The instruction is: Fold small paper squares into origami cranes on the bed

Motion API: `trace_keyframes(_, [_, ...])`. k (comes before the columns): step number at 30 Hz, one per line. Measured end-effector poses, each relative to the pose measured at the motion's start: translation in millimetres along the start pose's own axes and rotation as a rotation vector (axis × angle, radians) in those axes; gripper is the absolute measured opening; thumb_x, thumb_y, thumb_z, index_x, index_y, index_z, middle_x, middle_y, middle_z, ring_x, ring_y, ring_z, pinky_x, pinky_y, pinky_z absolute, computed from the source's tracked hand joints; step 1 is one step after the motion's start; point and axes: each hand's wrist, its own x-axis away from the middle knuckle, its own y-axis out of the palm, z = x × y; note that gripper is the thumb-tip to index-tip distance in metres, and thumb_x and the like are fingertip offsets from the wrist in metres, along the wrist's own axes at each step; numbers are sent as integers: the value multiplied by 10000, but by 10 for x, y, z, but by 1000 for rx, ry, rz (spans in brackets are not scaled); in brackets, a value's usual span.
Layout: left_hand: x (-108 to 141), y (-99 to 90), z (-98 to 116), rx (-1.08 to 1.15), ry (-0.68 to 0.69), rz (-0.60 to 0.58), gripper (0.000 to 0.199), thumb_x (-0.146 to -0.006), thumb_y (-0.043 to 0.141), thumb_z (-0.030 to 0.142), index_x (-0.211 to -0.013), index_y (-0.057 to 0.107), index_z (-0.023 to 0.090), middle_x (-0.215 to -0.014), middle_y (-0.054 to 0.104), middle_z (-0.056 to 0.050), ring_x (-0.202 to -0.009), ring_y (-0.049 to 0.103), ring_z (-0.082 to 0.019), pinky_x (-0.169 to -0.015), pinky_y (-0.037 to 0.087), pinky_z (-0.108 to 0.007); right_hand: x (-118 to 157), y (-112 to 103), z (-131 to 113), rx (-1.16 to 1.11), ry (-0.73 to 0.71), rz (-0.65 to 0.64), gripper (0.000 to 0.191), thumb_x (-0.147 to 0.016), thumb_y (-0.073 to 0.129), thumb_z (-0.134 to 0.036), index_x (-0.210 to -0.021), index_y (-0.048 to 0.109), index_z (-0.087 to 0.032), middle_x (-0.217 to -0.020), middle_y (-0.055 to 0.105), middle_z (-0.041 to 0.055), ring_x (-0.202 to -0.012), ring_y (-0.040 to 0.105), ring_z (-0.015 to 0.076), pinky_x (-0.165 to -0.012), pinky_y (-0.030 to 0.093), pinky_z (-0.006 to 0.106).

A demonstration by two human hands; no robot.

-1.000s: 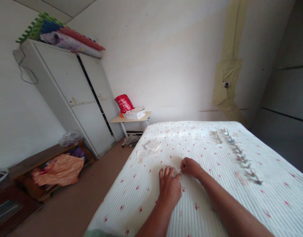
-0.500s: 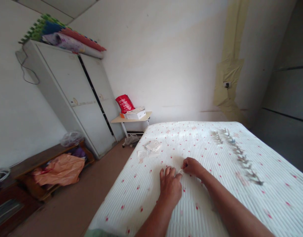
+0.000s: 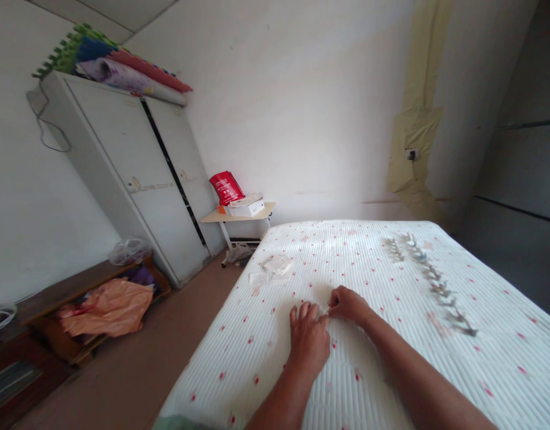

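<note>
Low over the bed's middle, both hands work at a small pale piece that looks like folded paper point(image 3: 325, 311). My right hand point(image 3: 346, 303) is closed, pinching it between thumb and fingertips. On the other side, my left hand point(image 3: 308, 334) has its thumb and forefinger at the paper, while its other fingers curl apart over the cover. Most of the piece is hidden by the fingers. Beyond my left hand lies a small stack of thin whitish paper sheets point(image 3: 278, 264). To the right stand rows of small folded paper figures point(image 3: 439, 288), which look like cranes.
A white quilted cover with red dots point(image 3: 364, 364) spreads over the bed. Past its far left corner stands a small table point(image 3: 257, 216) with a red bag point(image 3: 227, 187) and a white box point(image 3: 248, 207). A grey cabinet point(image 3: 122, 155) and a low wooden shelf point(image 3: 73, 280) are at left.
My right hand has shifted very slightly to the left, closer to my left thumb. The paper stays between the fingers, and my left hand is nearly still.
</note>
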Motion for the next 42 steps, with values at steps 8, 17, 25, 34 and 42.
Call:
trace_keyframes(8, [1,-41,18,-14,-18,-26,296,-801,441,182,-1012,625,277,-1099,530,-45,-1142,342,-222,-1025,187,-449,-35,15,17,-53,44,-52,166,-573,582,-140,-722,654,-161,-682,640,7,-541,555,98,-486,342,177])
trace_keyframes(17, [-2,-13,-7,12,-6,5,301,-792,444,183,-1011,628,278,-1105,534,-43,-1144,343,-227,-1025,190,-449,-58,-50,63,-100,7,-61,176,-575,536,-96,-685,663,-145,-665,651,9,-586,570,103,-507,362,167])
trace_keyframes(25, [3,15,-14,14,-2,13,307,-797,437,177,-1019,625,274,-1117,526,-41,-1146,340,-221,-1031,189,-446,-16,-18,27,-84,36,-34,131,-585,609,-205,-705,646,-165,-670,632,-4,-548,548,98,-491,343,180])
trace_keyframes(34, [-6,32,-21,23,4,23,299,-786,437,169,-989,632,271,-1098,538,-38,-1123,362,-224,-1014,201,-449,-56,18,53,-95,50,-48,164,-582,549,-108,-704,649,-153,-658,636,2,-489,530,78,-459,338,169])
trace_keyframes(42, [-1,18,-14,43,-4,15,315,-790,428,165,-1006,633,268,-1092,539,-48,-1132,356,-230,-1022,190,-453,-44,-42,60,-124,-20,-53,105,-603,565,-147,-661,652,-149,-666,650,16,-592,571,110,-514,365,173])
